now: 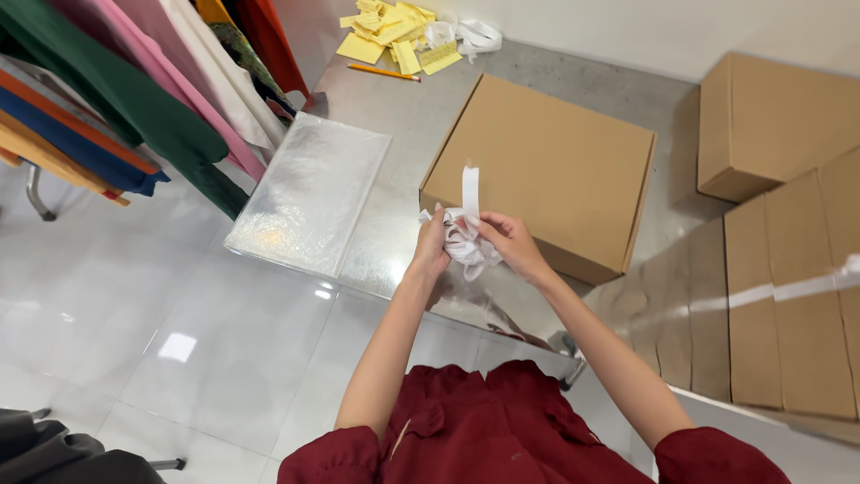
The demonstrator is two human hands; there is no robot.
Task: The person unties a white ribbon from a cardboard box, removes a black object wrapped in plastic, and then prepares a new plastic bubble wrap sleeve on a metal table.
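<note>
Left hand: the left hand (pixel 432 244) is sitting just left of centre in the frame, its fingers curled together and gripping the bundle of white ribbon (pixel 464 235).
Right hand: the right hand (pixel 512 244) is meeting it from the right, fingers pinching the same bundle, so both hands are touching it.
Ribbon: the crumpled white strip is hanging between the two hands in mid-frame, with one flat end standing up above them, in front of the near edge of the closed cardboard box (pixel 551 170).
Box: it is lying flat on the steel table (pixel 403 125), right of centre.
Padded envelope: a silvery bubble mailer (pixel 309 193) is lying on the table's left part, just beside the box.
Upper frame: yellow paper slips (pixel 390 31), a pencil (pixel 383 73) and more white ribbon (pixel 470 36) are resting at the table's far end.
Upper left: coloured garments (pixel 134 99) are hanging.
Right edge: further cardboard boxes (pixel 770 125) are stacked there.
</note>
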